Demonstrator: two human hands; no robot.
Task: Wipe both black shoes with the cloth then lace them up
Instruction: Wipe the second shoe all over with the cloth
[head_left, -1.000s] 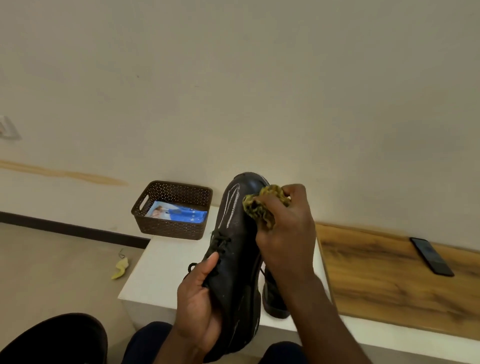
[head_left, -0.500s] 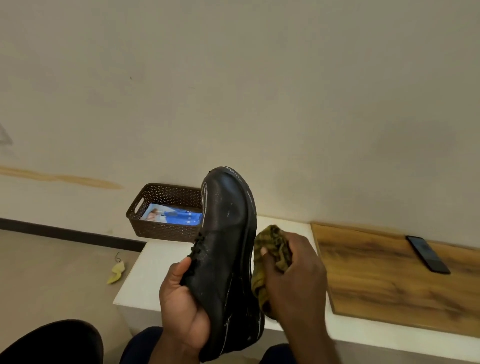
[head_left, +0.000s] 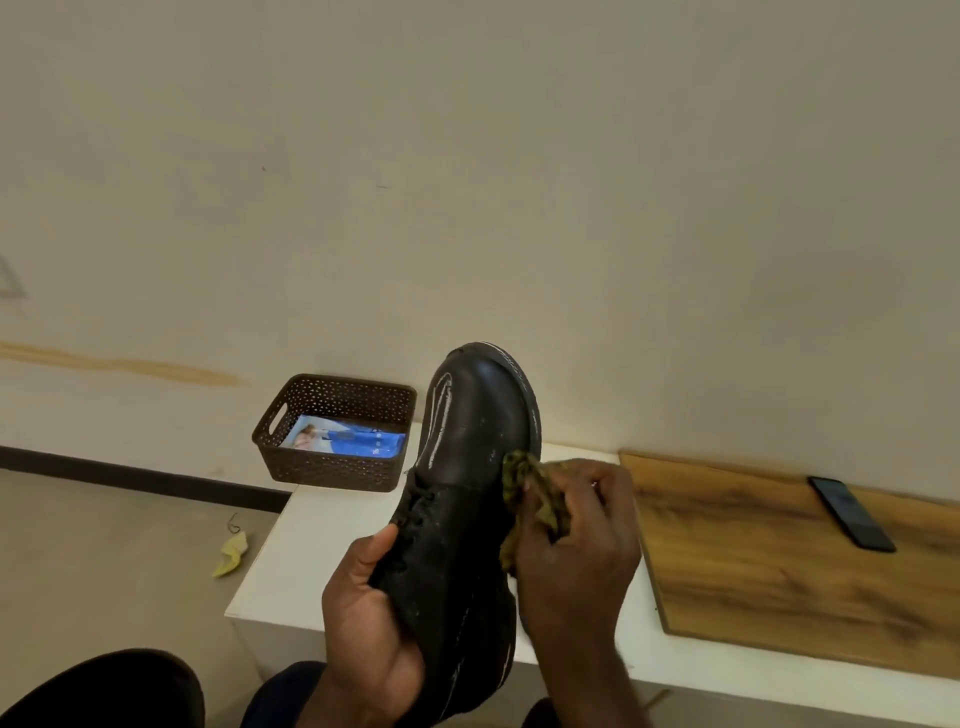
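Pale plaster wall (head_left: 519, 182) rises behind a low white counter (head_left: 322, 561), above whose front edge a black shoe (head_left: 467, 499) is held off the surface. Its long axis runs steeply upward and away from the person, toe pointing up toward the wall and heel down near the lap, with the laced top turned toward the camera. White streaks mark the left side of the toe. The left hand (head_left: 371, 629) grips the shoe low down by the heel end, fingers wrapped under it and thumb lying along the laces. The right hand (head_left: 576, 545) clutches a bunched yellow-green cloth (head_left: 524, 486) in curled fingers and presses it against the right side of the shoe, just below the toe. A brown perforated basket (head_left: 332, 462) stands on the counter's back left corner, with a blue packet (head_left: 345, 441) lying inside. A wooden board (head_left: 779, 566) covers the right part of the counter, and a dark phone (head_left: 852, 512) rests near the board's back edge. On the floor (head_left: 104, 561) by the counter's left edge lies a small yellow scrap (head_left: 231, 553).
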